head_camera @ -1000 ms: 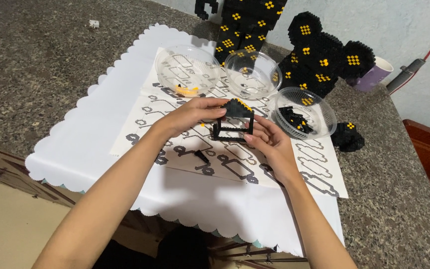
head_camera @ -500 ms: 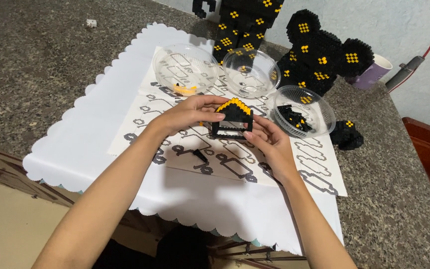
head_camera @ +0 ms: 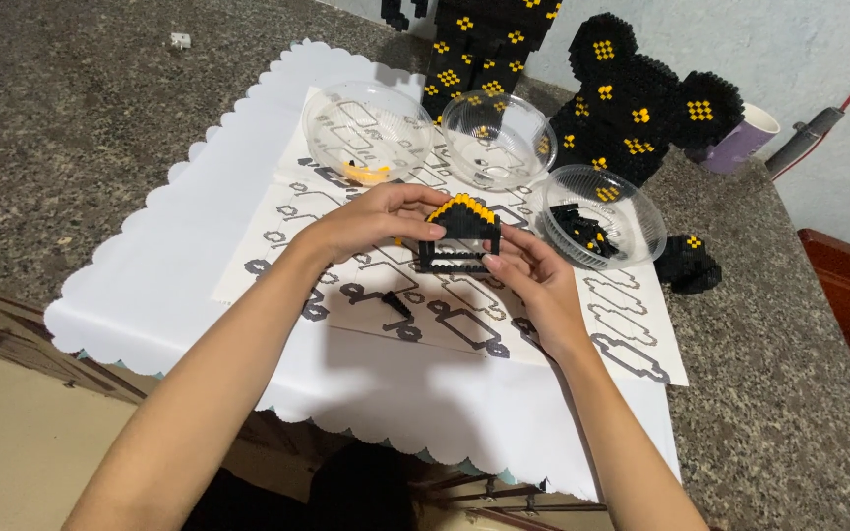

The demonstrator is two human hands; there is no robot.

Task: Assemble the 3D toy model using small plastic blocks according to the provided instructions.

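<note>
Both hands, left hand [head_camera: 371, 224] and right hand [head_camera: 531, 280], pinch the small block frame [head_camera: 459, 236] mid-frame; squeezing harder could snap it apart

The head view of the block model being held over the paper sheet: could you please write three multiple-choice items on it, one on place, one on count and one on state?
1. Where is the bowl of black pieces?
A. right of the hands
B. left of the hands
C. on the floor

2. How many clear bowls stand on the paper sheet?
A. one
B. three
C. five

3. How is the small block piece held?
A. lying loose
B. by one hand
C. by both hands

A: it sits beside the right hand.
B: three are visible.
C: the left hand and right hand both grip it.
</note>
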